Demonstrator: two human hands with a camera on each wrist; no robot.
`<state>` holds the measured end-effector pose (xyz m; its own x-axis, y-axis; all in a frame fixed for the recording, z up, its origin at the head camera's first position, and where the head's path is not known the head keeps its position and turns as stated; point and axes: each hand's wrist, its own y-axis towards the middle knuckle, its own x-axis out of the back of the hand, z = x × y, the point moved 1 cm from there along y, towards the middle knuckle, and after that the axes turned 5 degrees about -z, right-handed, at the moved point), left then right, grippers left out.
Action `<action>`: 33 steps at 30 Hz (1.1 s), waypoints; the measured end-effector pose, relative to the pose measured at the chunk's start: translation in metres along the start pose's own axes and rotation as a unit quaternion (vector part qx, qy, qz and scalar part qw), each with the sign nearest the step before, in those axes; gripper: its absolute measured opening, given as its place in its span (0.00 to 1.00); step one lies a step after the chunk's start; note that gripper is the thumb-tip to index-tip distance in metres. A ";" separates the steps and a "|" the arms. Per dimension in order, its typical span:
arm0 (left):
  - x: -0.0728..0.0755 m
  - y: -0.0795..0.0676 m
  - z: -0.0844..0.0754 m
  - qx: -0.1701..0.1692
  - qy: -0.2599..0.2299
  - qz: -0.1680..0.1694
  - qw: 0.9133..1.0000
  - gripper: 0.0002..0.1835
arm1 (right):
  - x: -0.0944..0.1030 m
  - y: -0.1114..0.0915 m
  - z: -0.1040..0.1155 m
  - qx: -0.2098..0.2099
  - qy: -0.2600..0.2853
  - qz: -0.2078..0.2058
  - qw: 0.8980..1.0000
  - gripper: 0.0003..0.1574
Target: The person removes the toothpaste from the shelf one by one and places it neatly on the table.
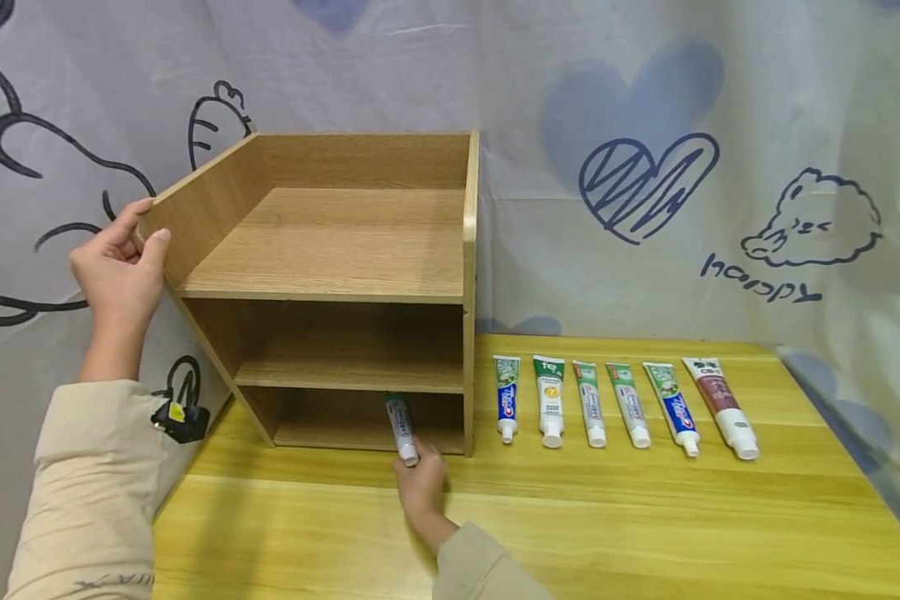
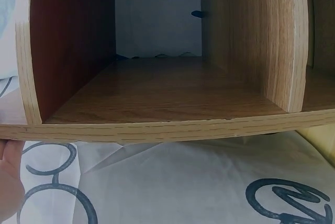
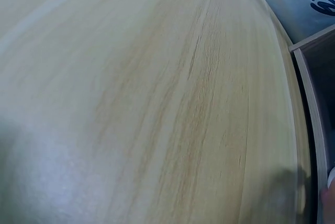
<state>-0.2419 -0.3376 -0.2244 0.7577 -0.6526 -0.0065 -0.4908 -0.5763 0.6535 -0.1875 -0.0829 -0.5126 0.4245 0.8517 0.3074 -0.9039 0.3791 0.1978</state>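
Observation:
My left hand grips the upper front corner of the left side panel of a three-tier wooden shelf, thumb on the inner side. In the left wrist view a bit of that hand shows beside the wooden board. My right hand holds a green-and-white toothpaste tube near its white cap, at the front of the shelf's lowest compartment. The tube's far end points into that compartment and sits in shadow. Only a sliver of the right hand appears in the right wrist view.
Right of the shelf, several toothpaste tubes stand in a row on the wooden table, from a blue-and-green one to a maroon-and-white one, caps toward me. A patterned curtain hangs behind. By the left cuff is a small black device.

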 end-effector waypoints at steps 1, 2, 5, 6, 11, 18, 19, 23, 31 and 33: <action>0.000 0.000 0.000 0.000 -0.001 0.000 1.000 0.16 | 0.000 0.000 0.000 0.004 0.005 -0.002 1.000 0.26; 0.000 0.000 0.000 0.000 -0.002 0.000 1.000 0.16 | 0.001 0.001 -0.001 0.005 0.009 -0.003 1.000 0.26; -0.001 0.000 0.000 0.000 -0.008 0.002 1.000 0.17 | 0.001 0.002 -0.003 0.009 0.026 0.000 1.000 0.25; -0.001 0.001 0.000 0.001 -0.010 0.003 1.000 0.17 | 0.002 0.002 -0.004 0.011 0.028 0.002 1.000 0.24; -0.002 0.001 0.000 0.004 -0.017 0.005 1.000 0.17 | 0.007 0.004 -0.006 -0.004 0.029 0.020 0.999 0.24; -0.001 0.001 0.002 -0.004 -0.006 0.002 1.000 0.17 | 0.017 0.011 -0.010 -0.018 0.070 0.044 0.996 0.23; 0.000 0.001 0.002 -0.008 0.000 0.001 1.000 0.17 | 0.019 0.012 -0.011 -0.024 0.079 0.048 0.995 0.22; 0.000 0.000 0.002 -0.019 0.012 0.000 1.000 0.17 | 0.025 0.017 -0.015 -0.045 0.107 0.062 0.991 0.22; -0.001 0.000 0.001 -0.006 0.011 -0.002 1.000 0.16 | 0.034 0.021 -0.019 -0.059 0.099 0.077 0.990 0.22; 0.000 0.000 0.000 -0.004 0.007 -0.002 1.000 0.16 | 0.036 0.022 -0.020 -0.062 0.101 0.080 0.990 0.22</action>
<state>-0.2425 -0.3378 -0.2245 0.7660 -0.6428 0.0021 -0.4844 -0.5751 0.6593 -0.1926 -0.0370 -0.5155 0.2673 0.9547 0.1308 -0.9636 0.2639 0.0430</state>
